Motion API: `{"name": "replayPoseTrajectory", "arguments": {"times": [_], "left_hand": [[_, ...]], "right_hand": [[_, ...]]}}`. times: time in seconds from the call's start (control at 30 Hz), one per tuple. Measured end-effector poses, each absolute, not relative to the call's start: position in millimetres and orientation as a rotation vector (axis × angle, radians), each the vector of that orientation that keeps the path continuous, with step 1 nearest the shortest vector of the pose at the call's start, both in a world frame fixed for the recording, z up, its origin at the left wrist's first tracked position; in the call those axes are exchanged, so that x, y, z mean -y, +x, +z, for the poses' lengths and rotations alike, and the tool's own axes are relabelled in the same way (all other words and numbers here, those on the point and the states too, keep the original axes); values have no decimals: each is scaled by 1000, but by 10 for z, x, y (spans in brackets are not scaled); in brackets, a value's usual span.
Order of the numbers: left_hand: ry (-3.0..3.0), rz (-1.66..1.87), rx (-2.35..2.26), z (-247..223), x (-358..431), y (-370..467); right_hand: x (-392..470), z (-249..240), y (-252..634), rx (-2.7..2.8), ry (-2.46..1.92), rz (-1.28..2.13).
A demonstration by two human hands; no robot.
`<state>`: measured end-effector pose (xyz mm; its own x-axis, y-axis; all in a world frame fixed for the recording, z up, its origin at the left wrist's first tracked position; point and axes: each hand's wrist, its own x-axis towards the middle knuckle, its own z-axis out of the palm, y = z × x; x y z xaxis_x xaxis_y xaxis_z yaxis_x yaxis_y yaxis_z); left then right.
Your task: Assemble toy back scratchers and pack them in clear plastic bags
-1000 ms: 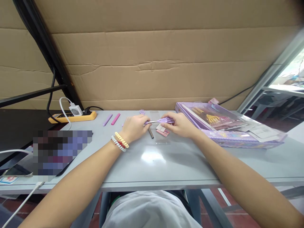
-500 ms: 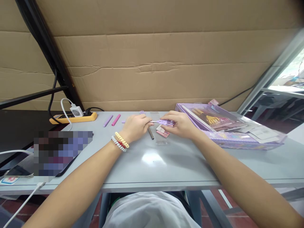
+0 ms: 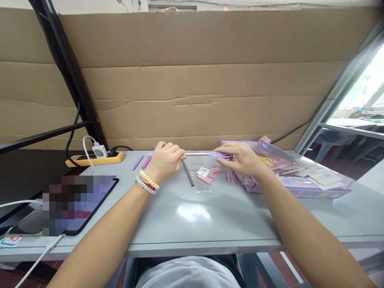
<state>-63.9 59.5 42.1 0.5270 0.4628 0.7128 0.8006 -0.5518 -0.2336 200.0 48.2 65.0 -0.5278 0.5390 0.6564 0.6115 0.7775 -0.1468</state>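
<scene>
Between my hands stretches a telescopic back scratcher [image 3: 198, 154], with a thin silver rod and a purple hand-shaped head. My left hand [image 3: 167, 161] is closed around its handle side, and a purple end pokes out to the left. At the head, my right hand [image 3: 240, 157] pinches the purple claw between thumb and fingers, which partly cover it. Just below the rod lies a loose metal tube [image 3: 188, 173] on the table. Small pink-and-white cards [image 3: 205, 177] and a clear plastic piece [image 3: 205, 191] rest nearby.
A purple box [image 3: 300, 192] with clear film and yellow and pink items stands at the right. Purple [image 3: 137, 163] and pink sticks [image 3: 146, 162] lie left of my hands. Further left are a yellow power strip [image 3: 115, 158], a tablet [image 3: 90, 212] and white cables. Cardboard [image 3: 192, 80] walls the back.
My hands have drawn apart, my right hand shifting right with the purple head, so a longer stretch of silver rod shows between them. The camera view has tilted up slightly.
</scene>
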Motion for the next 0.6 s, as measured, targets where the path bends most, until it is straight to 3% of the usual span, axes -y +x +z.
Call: {"name": "replayPoseTrajectory", "arguments": {"times": [0.4,0.6], "left_hand": [[-1748,-992,1468,467,-924,-1714],[-1779,-916,1542,373,-1022,-1890]], "right_hand": [[-675,679,2876,1624,-1205,-75],[-723,669,2971,1663,-1304,166]]}}
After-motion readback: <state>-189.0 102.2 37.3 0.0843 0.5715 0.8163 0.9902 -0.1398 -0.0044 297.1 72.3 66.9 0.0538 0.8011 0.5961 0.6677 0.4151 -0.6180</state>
